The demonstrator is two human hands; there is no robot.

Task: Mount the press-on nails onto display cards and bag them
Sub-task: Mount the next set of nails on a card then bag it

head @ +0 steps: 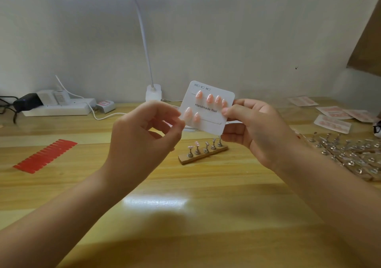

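- Table: wooden, glossy; holds everything else, with the card raised above its middle.
- Right hand: fingers curled round the card's right edge, thumb tip pressed on the face beside the top row.
- Left hand: fingers curled, tips pinched together at the card's left edge, near the lower row; impossible to tell whether a nail sits in the pinch.
- Card: held upright and tilted, well above the table. Thin, light, probably bends easily; best gripped by bare edges and corners, away from the glued rows.
- Stand: wooden strip just below the card, with small metal holders; at least one seems to carry a pale nail.
- Nails: four peach ones in the top row, two in the lower, leaving room for more. Tiny, smooth, likely slippery and easily knocked off; safest taken by the sides with fingertips, then pressed flat.
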